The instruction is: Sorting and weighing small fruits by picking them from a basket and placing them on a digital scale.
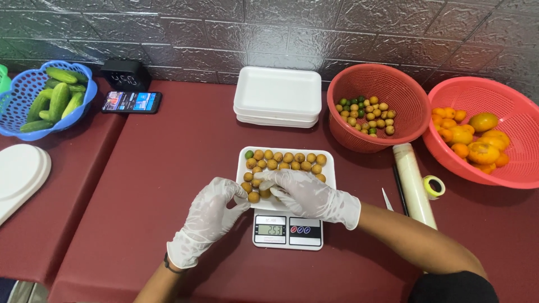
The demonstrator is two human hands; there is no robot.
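white foam tray (328, 168) holds brown fruits (289, 159); both hands' fingers pinch fruits.

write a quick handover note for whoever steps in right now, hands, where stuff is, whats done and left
Left hand: gloved, fingertips at the small brown fruits on the near edge of the white tray; grip unclear.
Right hand: gloved, resting over the tray's near side.
The tray sits on a kitchen scale with its display lit.
Done: about two rows of fruits laid out, one green one among them.
Left: the tray's near part is partly unfilled; more fruits wait in the red basket; spare trays stacked behind.
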